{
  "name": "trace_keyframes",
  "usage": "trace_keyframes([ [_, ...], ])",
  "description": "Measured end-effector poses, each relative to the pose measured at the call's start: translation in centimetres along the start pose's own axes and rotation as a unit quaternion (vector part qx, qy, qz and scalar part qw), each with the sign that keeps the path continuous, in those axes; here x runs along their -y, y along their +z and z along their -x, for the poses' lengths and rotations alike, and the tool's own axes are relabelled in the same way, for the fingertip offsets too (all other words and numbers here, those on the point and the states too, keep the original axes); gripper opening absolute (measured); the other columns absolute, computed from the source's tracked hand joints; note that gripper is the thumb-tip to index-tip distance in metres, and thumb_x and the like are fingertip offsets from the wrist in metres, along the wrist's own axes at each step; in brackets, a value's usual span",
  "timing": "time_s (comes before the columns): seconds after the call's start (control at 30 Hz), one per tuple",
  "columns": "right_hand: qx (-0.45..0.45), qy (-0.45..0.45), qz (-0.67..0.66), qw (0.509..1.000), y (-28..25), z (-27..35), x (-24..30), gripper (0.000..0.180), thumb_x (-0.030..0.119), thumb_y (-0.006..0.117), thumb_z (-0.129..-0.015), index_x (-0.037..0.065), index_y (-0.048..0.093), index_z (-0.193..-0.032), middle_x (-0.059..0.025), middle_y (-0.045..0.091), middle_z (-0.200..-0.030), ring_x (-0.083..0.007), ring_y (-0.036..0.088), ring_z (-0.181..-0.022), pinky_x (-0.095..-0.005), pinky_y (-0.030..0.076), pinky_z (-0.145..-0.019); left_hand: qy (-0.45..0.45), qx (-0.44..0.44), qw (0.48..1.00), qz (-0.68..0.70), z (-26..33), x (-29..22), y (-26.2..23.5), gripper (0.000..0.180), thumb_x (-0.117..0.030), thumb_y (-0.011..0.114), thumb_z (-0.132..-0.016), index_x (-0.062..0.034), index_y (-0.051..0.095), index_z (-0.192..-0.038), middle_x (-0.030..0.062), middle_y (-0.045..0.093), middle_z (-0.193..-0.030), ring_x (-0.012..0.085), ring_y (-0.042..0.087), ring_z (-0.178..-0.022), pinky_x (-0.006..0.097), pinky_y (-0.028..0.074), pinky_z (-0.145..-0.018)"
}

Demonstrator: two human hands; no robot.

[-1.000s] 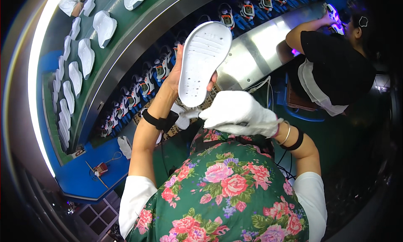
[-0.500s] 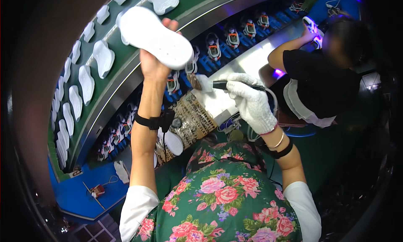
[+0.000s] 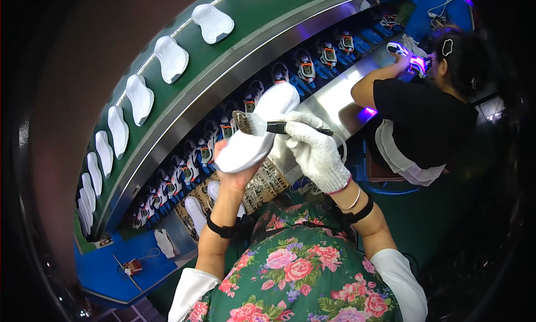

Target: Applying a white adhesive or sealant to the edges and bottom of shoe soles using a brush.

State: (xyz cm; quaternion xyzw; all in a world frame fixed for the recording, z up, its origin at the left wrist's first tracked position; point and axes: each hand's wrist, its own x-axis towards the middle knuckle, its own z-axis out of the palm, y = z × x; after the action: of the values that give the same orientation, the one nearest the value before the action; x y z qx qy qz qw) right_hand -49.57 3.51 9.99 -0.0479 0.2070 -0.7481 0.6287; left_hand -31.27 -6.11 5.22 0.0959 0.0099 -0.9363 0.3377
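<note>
My left hand [image 3: 237,174] grips a white shoe sole [image 3: 257,129] from below and holds it up in front of me, tilted toward the upper right. My right hand [image 3: 315,149], in a white knit glove, is closed on the black handle of a brush [image 3: 254,124]. The brush's pale bristles rest on the sole's surface near its middle. A black band sits on my left wrist, and bracelets on my right.
A green conveyor [image 3: 234,59] curves past with several white soles [image 3: 170,57] on it. Below it runs a lower line of shoes on blue holders [image 3: 304,65]. A person in a black top [image 3: 424,115] works at the right under purple light. A worn tray [image 3: 262,185] lies beneath my hands.
My left hand has brought the sole down from over the green conveyor to chest height. My right hand moved the brush up onto the sole.
</note>
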Motion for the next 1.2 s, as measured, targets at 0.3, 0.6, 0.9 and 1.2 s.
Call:
trace_keyframes([
  [0.3,0.035,-0.278,0.531,0.799,0.6,2.5,0.1,0.017,-0.003,0.071,-0.086,-0.003,0.073,-0.103,-0.0123,0.074,-0.103,-0.0160,0.069,-0.092,-0.0260,0.055,-0.082,-0.041,0.050,0.998,-0.029,0.4,3.6,-1.2,0.082,-0.035,0.066,-0.077,-0.0040,0.041,-0.149,0.0229,0.049,-0.147,0.0470,0.050,-0.131,0.076,0.032,-0.108],
  [0.6,0.156,-0.376,0.622,0.669,1.8,1.6,1.9,0.031,-0.001,0.075,-0.078,-0.001,0.074,-0.108,-0.0150,0.075,-0.105,-0.0243,0.072,-0.091,-0.0330,0.057,-0.080,-0.042,0.031,0.992,0.114,1.2,5.5,-1.2,0.079,-0.069,0.049,-0.093,-0.0128,0.044,-0.149,0.0158,0.053,-0.145,0.0419,0.055,-0.127,0.071,0.048,-0.093],
  [0.9,0.196,-0.441,0.731,0.482,1.1,1.6,1.4,0.037,0.007,0.074,-0.078,0.006,0.074,-0.114,-0.0127,0.073,-0.113,-0.0293,0.069,-0.104,-0.0400,0.055,-0.088,-0.011,0.000,1.000,0.012,1.5,6.7,-3.6,0.070,-0.056,0.043,-0.101,-0.0069,0.040,-0.151,0.0177,0.052,-0.146,0.0355,0.055,-0.129,0.054,0.048,-0.106],
  [1.2,0.183,-0.415,0.697,0.555,1.4,2.0,2.1,0.032,0.006,0.076,-0.076,0.007,0.076,-0.108,-0.0126,0.074,-0.111,-0.0283,0.072,-0.098,-0.0404,0.054,-0.090,-0.050,0.136,0.989,0.033,1.1,6.8,-3.5,0.072,-0.060,0.042,-0.100,-0.0068,0.041,-0.149,0.0166,0.054,-0.144,0.0367,0.054,-0.130,0.052,0.040,-0.114],
])
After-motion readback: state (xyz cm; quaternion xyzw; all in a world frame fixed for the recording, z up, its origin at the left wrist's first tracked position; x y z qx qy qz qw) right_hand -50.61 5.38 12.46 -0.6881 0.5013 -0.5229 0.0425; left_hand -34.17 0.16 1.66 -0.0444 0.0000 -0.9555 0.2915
